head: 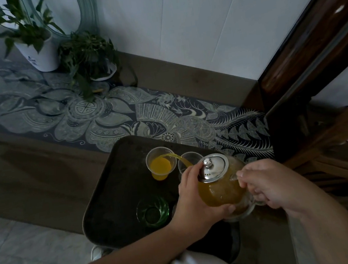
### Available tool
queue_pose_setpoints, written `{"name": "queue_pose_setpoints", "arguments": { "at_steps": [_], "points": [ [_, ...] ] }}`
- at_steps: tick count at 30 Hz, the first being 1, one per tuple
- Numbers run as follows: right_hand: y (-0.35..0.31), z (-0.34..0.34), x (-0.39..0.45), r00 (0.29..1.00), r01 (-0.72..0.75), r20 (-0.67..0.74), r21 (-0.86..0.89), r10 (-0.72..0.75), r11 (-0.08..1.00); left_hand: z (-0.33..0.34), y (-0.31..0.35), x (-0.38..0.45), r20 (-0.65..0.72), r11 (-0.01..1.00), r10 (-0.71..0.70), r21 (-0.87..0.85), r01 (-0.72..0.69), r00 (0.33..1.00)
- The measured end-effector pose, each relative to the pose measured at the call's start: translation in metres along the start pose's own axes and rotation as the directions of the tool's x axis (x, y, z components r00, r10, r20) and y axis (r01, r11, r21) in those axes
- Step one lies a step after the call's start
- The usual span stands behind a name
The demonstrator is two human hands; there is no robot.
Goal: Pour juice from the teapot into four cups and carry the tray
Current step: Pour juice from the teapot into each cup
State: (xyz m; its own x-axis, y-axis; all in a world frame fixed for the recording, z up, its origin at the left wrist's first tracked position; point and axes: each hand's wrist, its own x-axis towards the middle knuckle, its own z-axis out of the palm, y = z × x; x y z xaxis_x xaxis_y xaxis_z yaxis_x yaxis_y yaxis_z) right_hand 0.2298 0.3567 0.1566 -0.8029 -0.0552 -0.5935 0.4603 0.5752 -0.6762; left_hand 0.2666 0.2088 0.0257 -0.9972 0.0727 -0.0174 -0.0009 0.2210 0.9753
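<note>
Tray [111, 195] overhangs table edge; both hands tilt teapot [221, 189], juice into cup [161, 163].

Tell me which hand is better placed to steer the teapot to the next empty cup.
Probably the right hand: it grips the teapot by the handle. The left hand only steadies lid and belly, near the clear cup.

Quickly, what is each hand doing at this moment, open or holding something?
Left hand: holding the glass teapot, thumb under the body, fingertips on the metal lid.
Right hand: grip closed on the teapot handle.
</note>
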Motion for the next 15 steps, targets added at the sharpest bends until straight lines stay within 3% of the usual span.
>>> {"name": "queue_pose_setpoints", "arguments": {
  "at_steps": [15],
  "points": [
    [0.0003, 0.0003, 0.0023, 1.0, -0.008, -0.006, 0.002, 0.008, 1.0, -0.0014, 0.0007, 0.001, 0.017, 1.0, -0.027, -0.006, 0.027, 1.0]
  ]
}}
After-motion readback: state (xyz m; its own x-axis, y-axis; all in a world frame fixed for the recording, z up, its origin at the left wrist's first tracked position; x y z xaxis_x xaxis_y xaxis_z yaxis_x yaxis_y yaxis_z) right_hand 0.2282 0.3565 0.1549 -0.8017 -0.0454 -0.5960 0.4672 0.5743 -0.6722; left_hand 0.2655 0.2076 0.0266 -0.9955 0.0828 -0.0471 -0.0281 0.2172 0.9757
